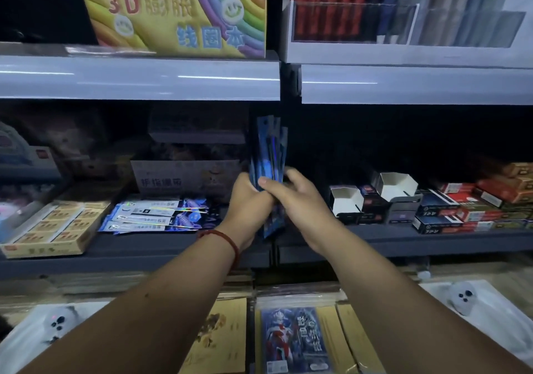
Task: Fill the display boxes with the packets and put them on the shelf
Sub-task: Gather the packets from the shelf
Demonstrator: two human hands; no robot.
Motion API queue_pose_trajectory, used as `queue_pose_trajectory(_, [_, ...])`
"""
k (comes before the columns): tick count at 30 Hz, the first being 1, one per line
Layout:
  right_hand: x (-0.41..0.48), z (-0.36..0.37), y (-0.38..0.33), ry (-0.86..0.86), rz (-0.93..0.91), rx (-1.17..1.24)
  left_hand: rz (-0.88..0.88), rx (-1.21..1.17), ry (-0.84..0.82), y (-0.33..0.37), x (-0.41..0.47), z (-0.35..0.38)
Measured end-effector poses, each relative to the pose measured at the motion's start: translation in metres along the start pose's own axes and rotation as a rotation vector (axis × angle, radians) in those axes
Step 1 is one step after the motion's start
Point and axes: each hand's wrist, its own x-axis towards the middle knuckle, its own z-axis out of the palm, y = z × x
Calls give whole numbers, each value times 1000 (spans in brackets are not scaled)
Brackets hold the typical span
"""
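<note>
A stack of blue shiny packets (269,145) stands upright in front of the middle shelf, gripped from both sides. My left hand (248,200) wraps round its left edge and my right hand (291,194) curls over its right edge, thumb across the front. More blue-and-white packets (153,215) lie flat in a loose pile on the shelf to the left of my hands. Two open, empty white-lined display boxes (346,200) (396,186) stand on the shelf to the right. The lower end of the held stack is hidden behind my wrists.
A flat box of tan packs (54,226) sits at the shelf's left. Red and dark small boxes (467,209) fill the right side. A grey carton (184,177) stands behind the loose packets. The upper shelf edge (138,78) overhangs above. Below lie books and a card pack (294,339).
</note>
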Motion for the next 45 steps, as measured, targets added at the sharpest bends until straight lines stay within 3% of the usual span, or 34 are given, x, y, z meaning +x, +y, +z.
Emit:
queue_pose_trajectory(5, [17, -11, 10, 98, -82, -55, 19, 0, 85, -7, 20, 25])
queue_pose_trajectory(14, [8, -20, 41, 119, -75, -162, 155, -135, -100, -41, 9, 36])
queue_pose_trajectory(22, [14, -16, 32, 170, -119, -176, 218, -105, -80, -39, 15, 34])
queue_pose_trajectory(32, [16, -19, 42, 147, -135, -257, 229, -92, -187, -41, 13, 28])
queue_pose_trajectory(40, [18, -17, 42, 115, -46, -400, 202, -32, -152, -52, 16, 25])
queue_pose_trajectory(45, [17, -20, 37, 169, -37, -327, 218, -35, -224, -48, 13, 25])
